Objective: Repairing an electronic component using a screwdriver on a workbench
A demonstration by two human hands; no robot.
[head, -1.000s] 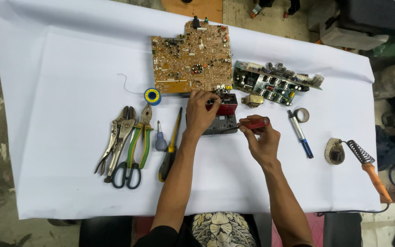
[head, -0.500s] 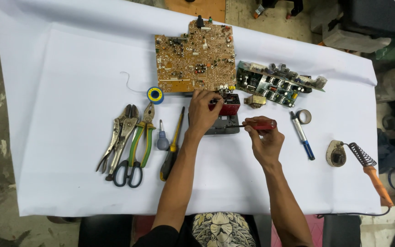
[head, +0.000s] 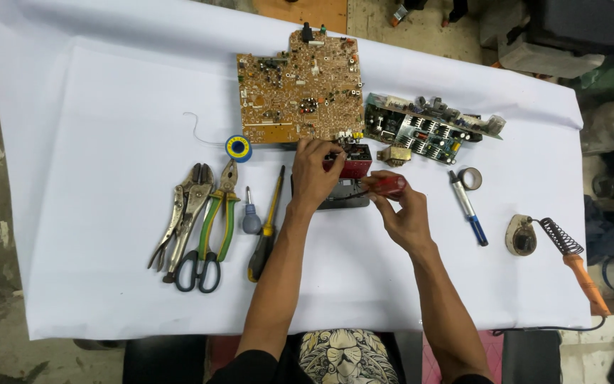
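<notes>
My left hand point(head: 313, 173) rests on a small dark device with a red part point(head: 349, 171) in the middle of the white sheet, holding it down with the fingertips. My right hand point(head: 401, 213) grips a red-handled screwdriver point(head: 385, 186) whose shaft points left into that device. Just beyond lies a large brown circuit board point(head: 300, 89), and to its right a smaller green board point(head: 421, 131) crowded with components.
Left of my arm lie locking pliers point(head: 182, 213), green-handled pliers point(head: 218, 213), scissors point(head: 197, 270), a stubby screwdriver point(head: 251, 217), a yellow-black screwdriver point(head: 268, 227) and a solder spool point(head: 238, 148). To the right are a blue pen-shaped tool point(head: 468, 208), a tape roll point(head: 470, 178) and a soldering iron point(head: 570, 256) on its stand.
The view has shifted slightly. Both hands stay on the small device, and the screwdriver in my right hand has turned only a little.
</notes>
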